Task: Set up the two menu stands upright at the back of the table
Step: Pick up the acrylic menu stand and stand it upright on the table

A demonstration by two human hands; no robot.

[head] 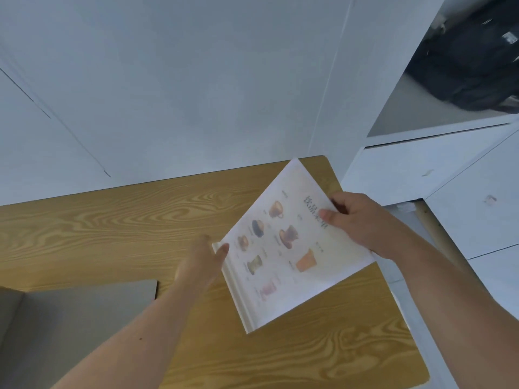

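Note:
One menu stand [289, 248], a white card printed with pictures of drinks and a base strip along its lower left edge, is held tilted above the right part of the wooden table [112, 226]. My left hand [202, 262] grips its left corner near the base. My right hand [362, 220] holds its upper right edge, thumb on the printed face. I see no second menu stand.
A grey flat board or box [84, 310] lies at the table's near left. A white wall [168, 94] runs along the table's back edge. To the right stands a white cabinet [421, 169] with a dark bag [471, 60] in its open shelf.

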